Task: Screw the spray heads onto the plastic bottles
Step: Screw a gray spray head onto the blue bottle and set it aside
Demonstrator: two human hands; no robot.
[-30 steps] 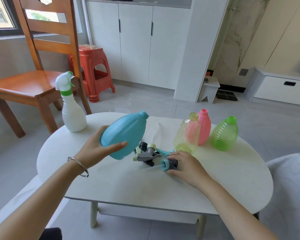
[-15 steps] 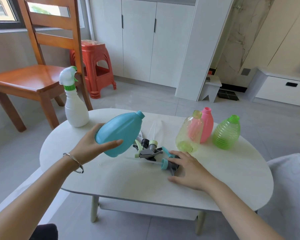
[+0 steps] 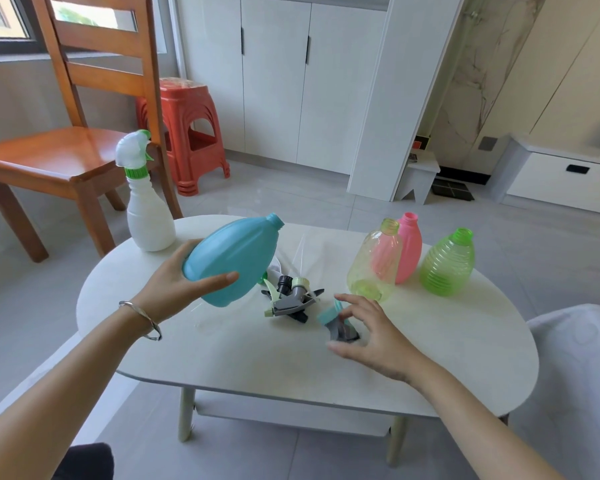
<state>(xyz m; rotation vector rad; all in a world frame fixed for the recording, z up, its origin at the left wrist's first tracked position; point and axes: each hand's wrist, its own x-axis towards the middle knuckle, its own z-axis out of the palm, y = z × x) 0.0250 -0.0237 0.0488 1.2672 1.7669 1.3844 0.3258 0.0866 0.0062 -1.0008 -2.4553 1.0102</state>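
Observation:
My left hand (image 3: pixel 181 284) grips a teal plastic bottle (image 3: pixel 234 261), tilted with its open neck pointing up and right above the white table (image 3: pixel 257 348). My right hand (image 3: pixel 368 332) curls around a grey spray head with a teal collar (image 3: pixel 336 323) that rests on the table; fingertips touch it, fingers spread. A loose pile of spray heads (image 3: pixel 290 299) lies between my hands. A white bottle (image 3: pixel 148 209) with its spray head fitted stands at the far left. Yellow-clear (image 3: pixel 374 263), pink (image 3: pixel 409 251) and green ribbed (image 3: pixel 447 263) bottles stand open-necked at the right.
A wooden chair (image 3: pixel 66 140) and a red plastic stool (image 3: pixel 187 133) stand behind the table on the left. White cabinets line the far wall. A pale cushion (image 3: pixel 575 375) sits at the table's right end.
My right hand has slid the teal-collared spray head out of the pile toward me and to the right. The teal bottle stays tilted in my left hand.

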